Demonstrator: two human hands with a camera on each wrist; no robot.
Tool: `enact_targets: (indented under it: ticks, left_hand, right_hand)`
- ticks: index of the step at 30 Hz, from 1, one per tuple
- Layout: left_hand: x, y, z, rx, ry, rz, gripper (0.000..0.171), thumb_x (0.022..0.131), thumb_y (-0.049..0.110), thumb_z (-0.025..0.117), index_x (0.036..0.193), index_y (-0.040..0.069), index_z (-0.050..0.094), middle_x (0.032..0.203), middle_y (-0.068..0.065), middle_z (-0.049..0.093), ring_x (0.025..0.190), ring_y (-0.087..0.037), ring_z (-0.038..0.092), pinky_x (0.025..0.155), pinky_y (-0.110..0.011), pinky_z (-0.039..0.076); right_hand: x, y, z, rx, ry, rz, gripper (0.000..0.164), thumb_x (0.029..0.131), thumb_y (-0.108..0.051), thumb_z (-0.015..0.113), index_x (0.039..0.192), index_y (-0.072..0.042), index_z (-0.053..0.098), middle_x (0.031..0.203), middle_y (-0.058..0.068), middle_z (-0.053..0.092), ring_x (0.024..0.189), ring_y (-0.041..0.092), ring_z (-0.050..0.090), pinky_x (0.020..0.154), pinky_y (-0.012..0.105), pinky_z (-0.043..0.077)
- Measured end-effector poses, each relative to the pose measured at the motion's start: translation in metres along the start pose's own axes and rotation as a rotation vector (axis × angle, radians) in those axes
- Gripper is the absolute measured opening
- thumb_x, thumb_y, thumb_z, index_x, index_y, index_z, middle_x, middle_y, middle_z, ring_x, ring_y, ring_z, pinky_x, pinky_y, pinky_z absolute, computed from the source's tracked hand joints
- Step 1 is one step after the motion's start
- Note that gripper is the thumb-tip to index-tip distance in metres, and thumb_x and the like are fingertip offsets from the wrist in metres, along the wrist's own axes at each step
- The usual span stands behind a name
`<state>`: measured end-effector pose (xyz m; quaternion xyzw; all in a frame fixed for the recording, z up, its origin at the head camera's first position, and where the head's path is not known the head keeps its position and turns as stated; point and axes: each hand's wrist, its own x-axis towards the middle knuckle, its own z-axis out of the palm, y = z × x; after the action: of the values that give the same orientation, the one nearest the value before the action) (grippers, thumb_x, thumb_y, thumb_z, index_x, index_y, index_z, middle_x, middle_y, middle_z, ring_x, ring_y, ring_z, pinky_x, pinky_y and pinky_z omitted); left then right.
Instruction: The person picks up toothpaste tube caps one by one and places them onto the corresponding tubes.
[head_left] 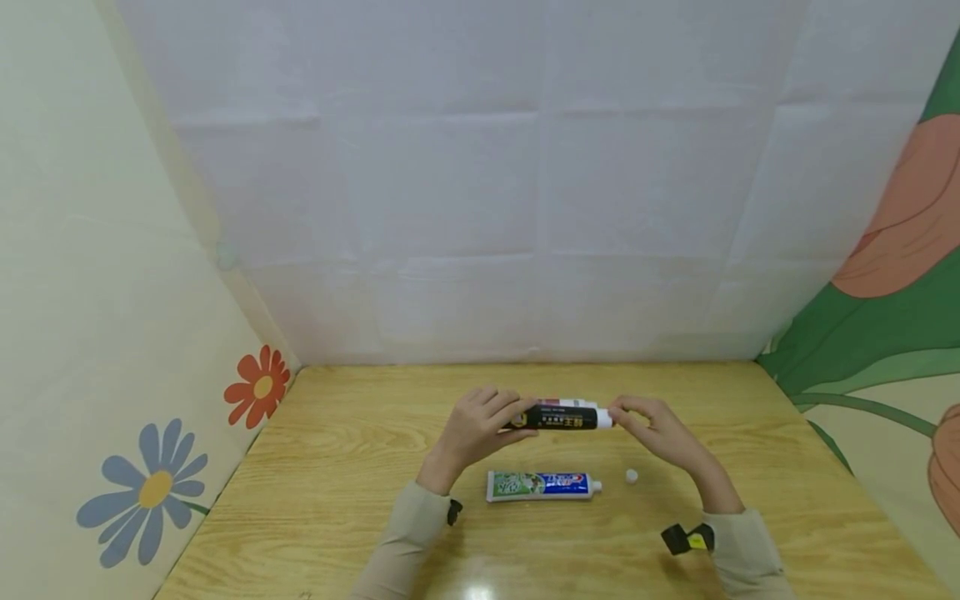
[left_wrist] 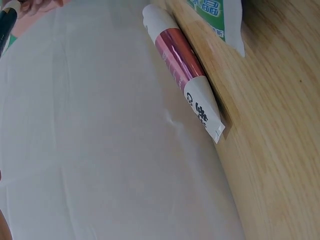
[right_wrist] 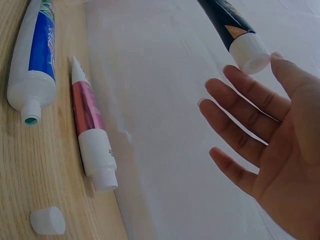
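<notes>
Beige sleeves (head_left: 408, 529) come in from the near edge of the head view, each with a small black device (head_left: 678, 540) by the cuff; the one at the right wrist carries a yellow patch. Beyond them, the hands meet over the worktop (head_left: 322, 500) at a black toothpaste tube (head_left: 567, 418), raised and nearly level, its printing upside down to the head camera. The left hand (head_left: 480, 421) grips its left end, fingers over the top and thumb beneath. The right hand (head_left: 660, 429) pinches the tube's white cap (head_left: 604, 418) between thumb and forefinger, with the remaining fingers spread apart in the right wrist view.

Nearer the person, a green-and-blue Crest toothpaste tube (head_left: 540, 486) lies flat, its bare nozzle (right_wrist: 31, 114) pointing right and showing green inside. Just beside that nozzle, to the right, sits a loose white cap (head_left: 632, 476). Farther back, partly hidden behind the black tube in the head view, a white toothpaste tube with a shiny pink-red band (left_wrist: 177, 55) lies on the worktop. A creased pale sheet (head_left: 480, 208) hangs behind, flanked by panels with a blue flower (head_left: 155, 492) and a red flower (head_left: 258, 387) on the left.
</notes>
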<state>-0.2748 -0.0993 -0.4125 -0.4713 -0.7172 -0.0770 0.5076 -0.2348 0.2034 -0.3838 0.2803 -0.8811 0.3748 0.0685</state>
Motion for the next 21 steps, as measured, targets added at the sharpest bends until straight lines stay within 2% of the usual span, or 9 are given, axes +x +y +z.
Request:
enact_targets:
  ticks: [6,10,16,21]
  left_hand:
    - [-0.0001,-0.0005,0.0013,0.003,0.017,0.002,0.047,0.084,0.051,0.060,0.118,0.019,0.063,0.091,0.006,0.062,0.069,-0.008,0.050,0.060,-0.021,0.044]
    - [-0.0005,-0.0007,0.0019,0.002,0.023,0.001,0.047,0.083,0.051,0.061,0.118,0.019,0.063,0.091,0.006,0.062,0.069,-0.008,0.050,0.060,-0.021,0.044]
    - [-0.0005,-0.0007,0.0015,-0.002,0.023,-0.001,0.048,0.082,0.051,0.063,0.118,0.019,0.063,0.091,0.006,0.062,0.069,-0.007,0.051,0.060,-0.020,0.044]
    - [0.0000,-0.0007,0.0009,-0.001,0.025,-0.003,0.047,0.083,0.051,0.062,0.117,0.020,0.064,0.091,0.006,0.063,0.069,-0.007,0.051,0.061,-0.020,0.045]
  right_hand:
    - [-0.0008,0.0035,0.0005,0.036,0.007,-0.014,0.017,0.097,-0.014,0.049,0.098,-0.016,0.066,0.092,-0.005,0.065,0.083,0.016,0.060,0.073,0.033,0.048]
    - [-0.0014,0.0017,0.0008,0.043,0.013,0.001,0.018,0.096,-0.018,0.050,0.107,-0.017,0.065,0.097,-0.006,0.065,0.086,0.011,0.060,0.077,0.039,0.047]
    - [-0.0021,0.0011,0.0008,0.026,0.022,0.000,0.019,0.095,-0.018,0.054,0.111,-0.019,0.063,0.103,-0.007,0.065,0.095,0.008,0.058,0.082,0.035,0.048]
    - [-0.0022,0.0005,0.0006,0.038,0.023,-0.008,0.023,0.091,-0.017,0.060,0.114,-0.020,0.061,0.099,-0.009,0.064,0.091,0.008,0.057,0.081,0.037,0.046]
